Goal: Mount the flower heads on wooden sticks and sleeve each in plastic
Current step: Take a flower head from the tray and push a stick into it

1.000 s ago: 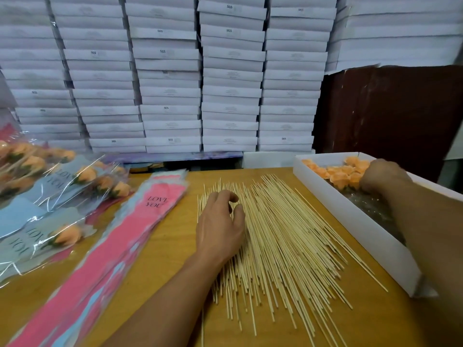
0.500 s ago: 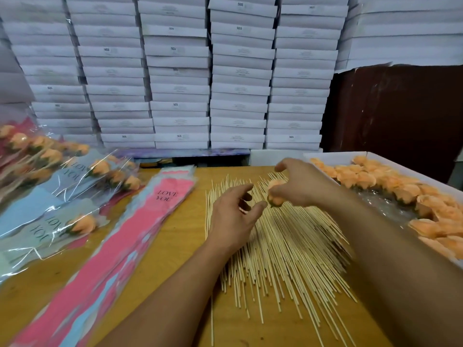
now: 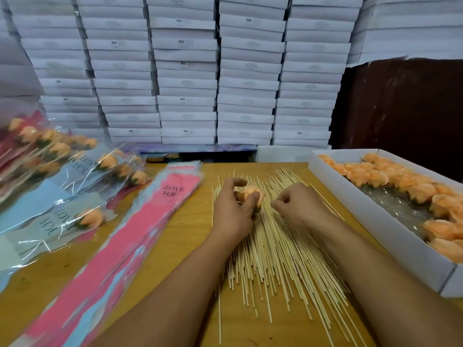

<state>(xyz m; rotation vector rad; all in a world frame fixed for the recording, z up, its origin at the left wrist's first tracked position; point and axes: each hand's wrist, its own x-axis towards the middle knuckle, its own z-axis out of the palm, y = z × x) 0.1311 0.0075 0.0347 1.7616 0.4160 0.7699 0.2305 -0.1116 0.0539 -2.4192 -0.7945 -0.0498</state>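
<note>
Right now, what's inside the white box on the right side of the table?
The white box holds peach flower heads along its far and right sides, resting on crinkled clear plastic. Whatever lies beneath that plastic and the flowers is covered, and the box's right part runs out of frame.

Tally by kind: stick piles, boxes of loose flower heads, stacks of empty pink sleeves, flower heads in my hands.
Stick pile: 1
Box of loose flower heads: 1
Stack of empty pink sleeves: 1
Flower head in left hand: 1
Total: 4
</note>
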